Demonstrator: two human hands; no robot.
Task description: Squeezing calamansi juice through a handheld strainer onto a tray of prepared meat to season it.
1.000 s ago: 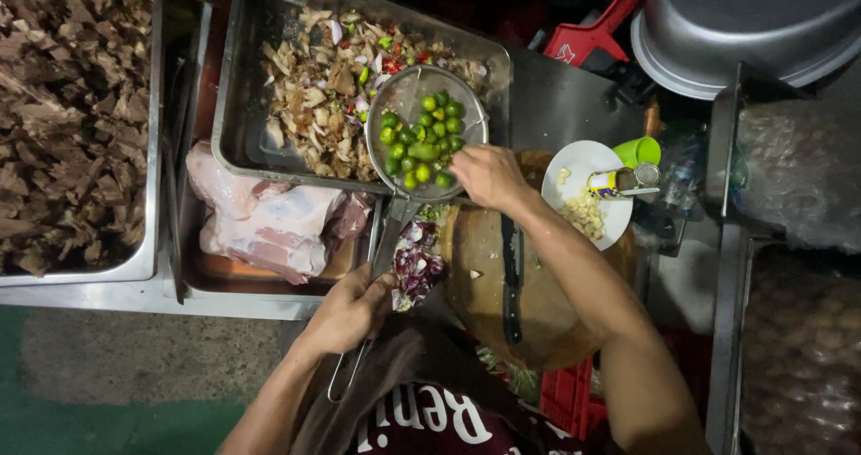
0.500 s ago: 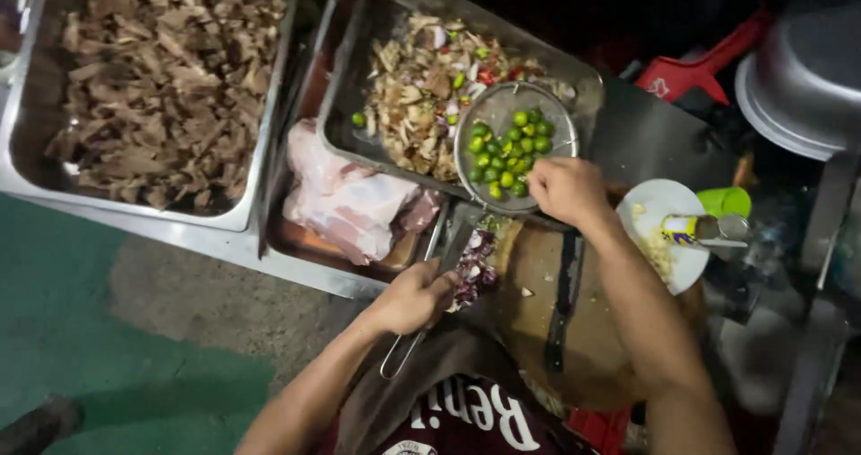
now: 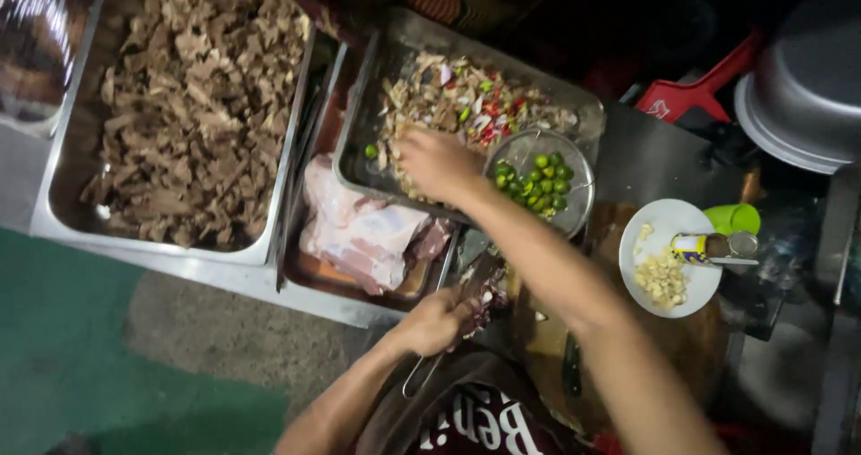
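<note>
1. While the right hand (image 3: 437, 162) reaches over the metal tray (image 3: 359, 164), its fingers curl down onto the chopped mix (image 3: 448, 105) inside. I cannot tell if it has grabbed any.
2. The left hand (image 3: 435, 322) is closed around a thin metal handle (image 3: 420, 374), low down near the person's body.
3. Just past that hand sits a small heap of chopped purple bits (image 3: 489, 295) on the wooden board (image 3: 538, 347).
4. The chopped mix is pale and brown, with little red, green and pink pieces. It fills the far half of the tray, under and beyond the right hand.
5. A wire strainer (image 3: 574, 208) full of small green round fruits (image 3: 535, 182) rests on the tray's near corner, just beside the right wrist.
6. A white plate (image 3: 641, 271) with pale chopped bits and a small tin lies to the right, well apart from both hands.
7. Pink raw meat (image 3: 359, 231) lies in the next tray, and a big tray of brown shredded meat (image 3: 197, 114) sits far left.
</note>
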